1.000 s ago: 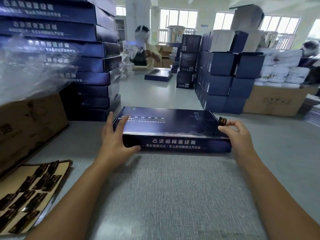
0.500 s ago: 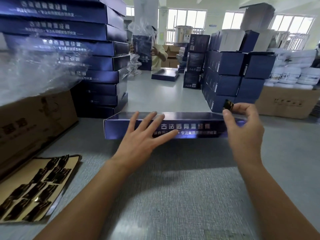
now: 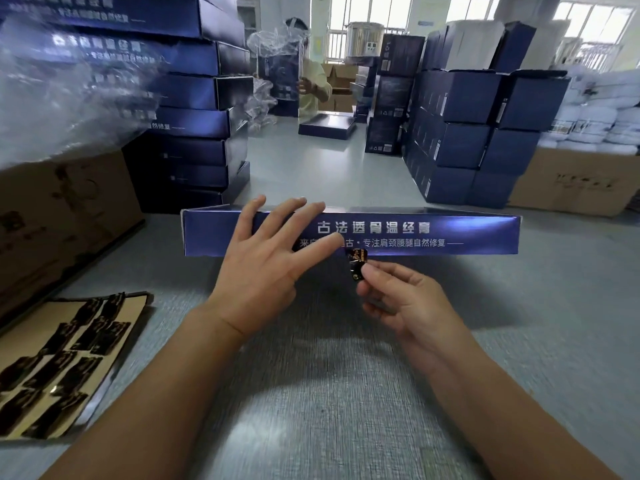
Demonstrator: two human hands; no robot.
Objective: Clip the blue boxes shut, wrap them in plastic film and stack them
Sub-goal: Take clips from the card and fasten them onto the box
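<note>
Left grip (image 3: 266,271) lies open, fingers straight and spread, on the long printed side of one blue box (image 3: 467,233), a flat cardboard slab across the middle of the grey ribbed counter (image 3: 311,393). Far left stands one tall stack of like boxes (image 3: 194,98), with crumpled clear film (image 3: 69,91) before it. Near left lies one tan card (image 3: 20,344) of glossy dark clips. Right grip (image 3: 405,299) pinches one small dark clip (image 3: 357,263) at the box's lower edge.

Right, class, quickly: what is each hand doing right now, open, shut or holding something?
Left hand: open, fingers spread flat against the front of the blue box.
Right hand: pinching a small dark clip at the box's lower edge.
</note>
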